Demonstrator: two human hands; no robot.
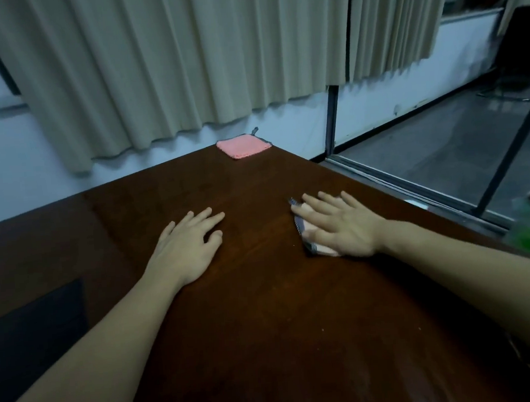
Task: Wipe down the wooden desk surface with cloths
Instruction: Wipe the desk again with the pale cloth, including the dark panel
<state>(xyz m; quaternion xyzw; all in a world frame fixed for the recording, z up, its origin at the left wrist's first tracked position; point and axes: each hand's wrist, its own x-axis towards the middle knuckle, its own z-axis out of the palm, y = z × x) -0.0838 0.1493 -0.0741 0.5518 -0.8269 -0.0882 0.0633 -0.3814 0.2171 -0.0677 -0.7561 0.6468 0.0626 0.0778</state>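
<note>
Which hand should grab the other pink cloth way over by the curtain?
Probably the left hand: it lies flat and bare on the desk. The right hand presses a cloth. The spare pink cloth sits at the far corner.

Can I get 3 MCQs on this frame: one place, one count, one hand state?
1. Where does the spare pink cloth lie?
A. far corner of the desk
B. under the left hand
C. on the floor

2. How many cloths are in view?
A. one
B. two
C. three

3. What is the right hand doing?
A. hanging off the desk
B. pressing flat on a cloth
C. making a fist in the air

Key: 1 A, it sits at the desk's far corner by the curtain. 2 B, the spare one plus the cloth under the right hand. 3 B, its fingers lie straight over that cloth.
</note>
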